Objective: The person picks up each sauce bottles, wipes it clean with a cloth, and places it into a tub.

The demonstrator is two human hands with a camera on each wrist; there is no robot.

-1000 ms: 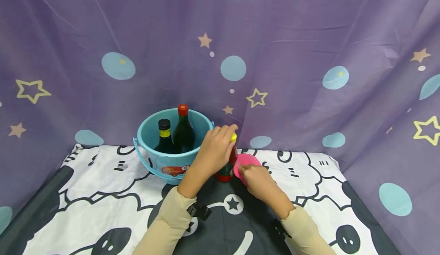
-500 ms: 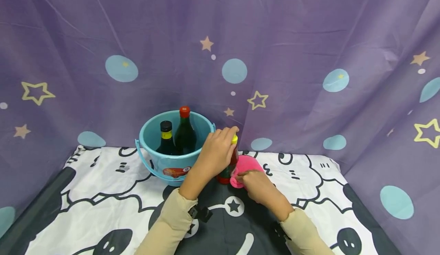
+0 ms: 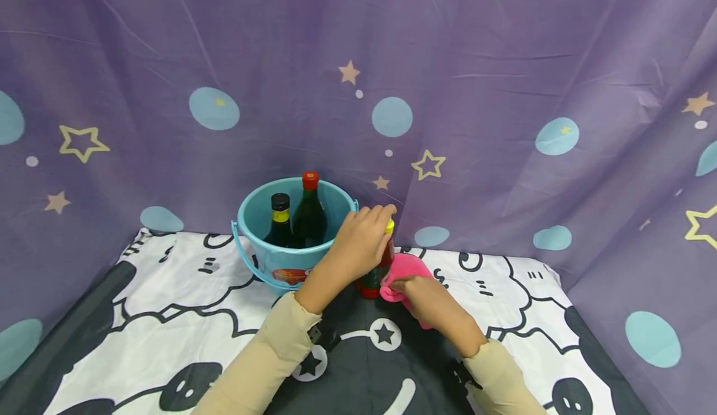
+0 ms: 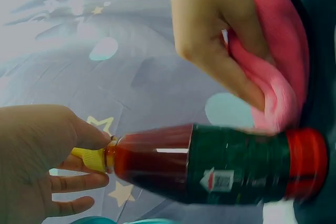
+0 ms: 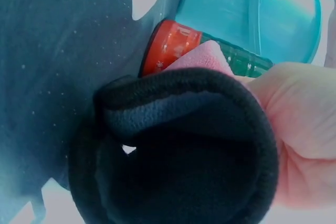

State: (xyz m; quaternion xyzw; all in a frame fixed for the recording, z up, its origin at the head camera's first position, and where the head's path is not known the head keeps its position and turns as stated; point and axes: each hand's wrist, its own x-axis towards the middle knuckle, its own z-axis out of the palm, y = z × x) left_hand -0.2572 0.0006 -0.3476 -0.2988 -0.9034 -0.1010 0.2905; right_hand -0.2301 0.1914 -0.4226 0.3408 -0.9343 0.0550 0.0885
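A sauce bottle (image 3: 374, 281) with red contents, a green label and a yellow cap (image 4: 93, 158) stands upright right of the bucket. My left hand (image 3: 358, 244) holds it by the cap and neck, thumb on one side and fingers on the other. My right hand (image 3: 434, 303) pinches a pink cloth (image 3: 407, 267) with black edging against the bottle's lower right side. A bunched fold (image 4: 281, 100) of this cloth lies at the label in the left wrist view. Seen from the right wrist, the black edging (image 5: 210, 80) curves in a loop and covers part of the bottle.
A light blue bucket (image 3: 302, 256) with its handle lowered stands at the left. Inside it are a black-capped dark bottle (image 3: 280, 231) and a red-capped green bottle (image 3: 310, 216). A purple patterned curtain (image 3: 482, 172) hangs behind the printed cloth (image 3: 185, 321) covering the table.
The pink cloth has shifted and refolded against the bottle, and a part of it now hangs below my right hand. My left hand keeps its hold on the cap. The head view has turned slightly left.
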